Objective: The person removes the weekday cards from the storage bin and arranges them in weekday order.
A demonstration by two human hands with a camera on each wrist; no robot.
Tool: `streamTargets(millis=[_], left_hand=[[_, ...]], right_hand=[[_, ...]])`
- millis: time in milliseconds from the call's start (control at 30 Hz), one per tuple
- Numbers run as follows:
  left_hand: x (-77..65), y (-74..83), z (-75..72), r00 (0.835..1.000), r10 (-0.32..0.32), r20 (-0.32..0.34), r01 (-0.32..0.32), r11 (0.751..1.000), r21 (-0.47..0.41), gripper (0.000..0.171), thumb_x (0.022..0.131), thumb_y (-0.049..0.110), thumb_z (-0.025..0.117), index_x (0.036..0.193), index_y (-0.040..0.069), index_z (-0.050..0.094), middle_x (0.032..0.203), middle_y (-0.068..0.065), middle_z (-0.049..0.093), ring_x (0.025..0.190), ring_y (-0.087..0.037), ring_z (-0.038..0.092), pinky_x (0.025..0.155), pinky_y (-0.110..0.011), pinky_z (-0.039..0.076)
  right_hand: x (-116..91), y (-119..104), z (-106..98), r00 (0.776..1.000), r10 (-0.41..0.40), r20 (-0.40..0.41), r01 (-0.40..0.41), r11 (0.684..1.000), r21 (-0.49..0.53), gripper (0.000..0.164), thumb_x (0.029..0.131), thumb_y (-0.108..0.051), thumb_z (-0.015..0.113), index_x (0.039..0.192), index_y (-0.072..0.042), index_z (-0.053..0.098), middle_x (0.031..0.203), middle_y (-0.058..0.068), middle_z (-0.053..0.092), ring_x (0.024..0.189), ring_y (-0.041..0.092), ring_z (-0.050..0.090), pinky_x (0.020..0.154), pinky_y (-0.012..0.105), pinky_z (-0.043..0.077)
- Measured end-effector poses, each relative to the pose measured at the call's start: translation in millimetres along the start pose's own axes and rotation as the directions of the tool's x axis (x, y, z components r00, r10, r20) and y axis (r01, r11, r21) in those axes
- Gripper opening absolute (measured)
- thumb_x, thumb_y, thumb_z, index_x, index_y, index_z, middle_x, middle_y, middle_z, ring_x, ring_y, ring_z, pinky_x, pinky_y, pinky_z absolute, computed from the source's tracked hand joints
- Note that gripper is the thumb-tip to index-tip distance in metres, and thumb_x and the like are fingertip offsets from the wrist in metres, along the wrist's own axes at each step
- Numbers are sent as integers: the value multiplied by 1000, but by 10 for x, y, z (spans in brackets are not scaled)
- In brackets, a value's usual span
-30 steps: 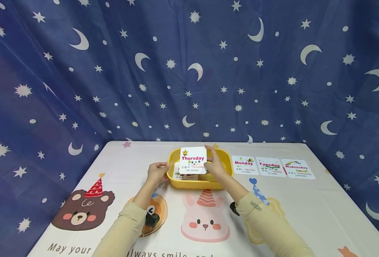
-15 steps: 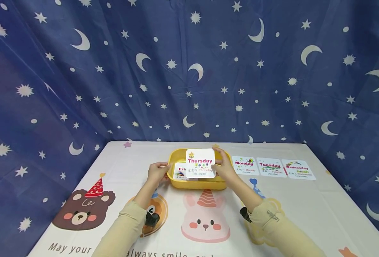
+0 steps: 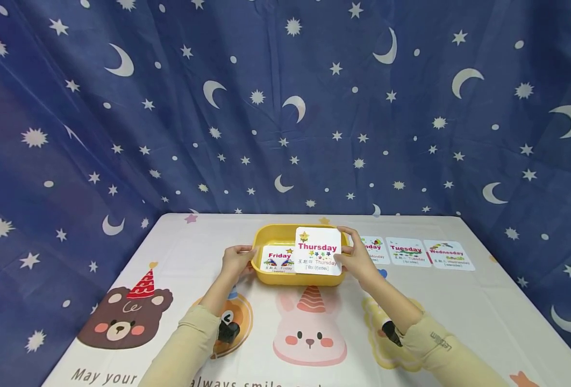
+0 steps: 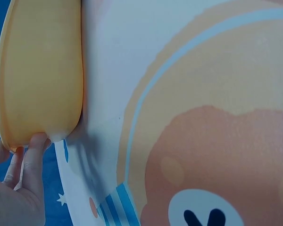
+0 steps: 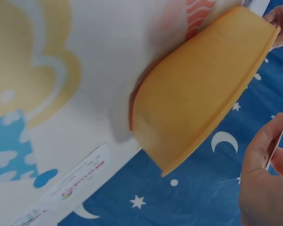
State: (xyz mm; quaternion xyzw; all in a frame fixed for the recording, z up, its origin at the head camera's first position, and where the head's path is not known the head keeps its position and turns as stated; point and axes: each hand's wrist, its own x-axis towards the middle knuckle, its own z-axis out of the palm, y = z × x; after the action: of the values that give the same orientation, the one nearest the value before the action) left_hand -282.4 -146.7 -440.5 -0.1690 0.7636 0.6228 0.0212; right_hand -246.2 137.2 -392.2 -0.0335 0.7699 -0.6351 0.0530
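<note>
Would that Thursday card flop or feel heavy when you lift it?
The Thursday card is likely fairly stiff: it looks flat although the right hand pinches only one side. It's probably light too, since it appears thin edge-on in the right wrist view.

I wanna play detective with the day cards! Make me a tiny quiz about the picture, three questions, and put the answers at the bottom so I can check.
1. True or false: the left hand grips the edge of the yellow tray.
2. Fill in the missing word: the right hand holds the ____ card.
3. Look at the row of three cards on the table. Which day is in the middle?

Key:
1. True.
2. Thursday: the Thursday card.
3. Tuesday: the Tuesday card lies between the Monday card, partly hidden by the right hand, and the Wednesday card.
</note>
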Motion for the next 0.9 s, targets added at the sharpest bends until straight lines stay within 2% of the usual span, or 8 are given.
streamTargets(millis=[267, 533, 700, 900], left_hand=[[4, -3, -14, 1000, -6, -4, 6, 1000, -4, 30, 92, 15, 61, 117, 0, 61, 109, -24, 63, 64, -11, 61, 55, -19, 54], [7, 8, -27, 1000, 9, -4, -9, 1000, -3, 31, 92, 15, 60, 118, -2, 60, 106, -23, 63, 64, -11, 61, 60, -24, 57], [11, -15, -28, 1000, -1, 1, 1, 1000, -7, 30, 93, 15, 60, 118, -2, 59, 97, -17, 63, 61, -10, 58, 61, -26, 57], [9, -27, 1, 1000, -7, 4, 7, 1000, -21, 30, 93, 14, 59, 118, -2, 59, 103, -21, 63, 65, -12, 60, 59, -23, 56]], right_hand=[[-111, 62, -185, 1000, 27, -2, -27, 999, -40, 69, 88, 10, 49, 146, -13, 19, 119, 31, 58, 81, 14, 65, 63, 28, 56], [-227, 179, -378, 1000, 31, 5, -31, 999, -43, 69, 91, 8, 46, 149, -12, 12, 126, 34, 52, 82, 15, 66, 62, 27, 55], [-305, 227, -490, 998, 67, -12, -67, 993, -95, 69, 92, 6, 47, 149, -12, 13, 126, 34, 51, 82, 18, 66, 64, 29, 56], [-396, 334, -625, 996, 91, -28, -94, 984, -152, 71, 90, 8, 48, 149, -8, 12, 125, 36, 50, 86, 25, 68, 67, 34, 58]])
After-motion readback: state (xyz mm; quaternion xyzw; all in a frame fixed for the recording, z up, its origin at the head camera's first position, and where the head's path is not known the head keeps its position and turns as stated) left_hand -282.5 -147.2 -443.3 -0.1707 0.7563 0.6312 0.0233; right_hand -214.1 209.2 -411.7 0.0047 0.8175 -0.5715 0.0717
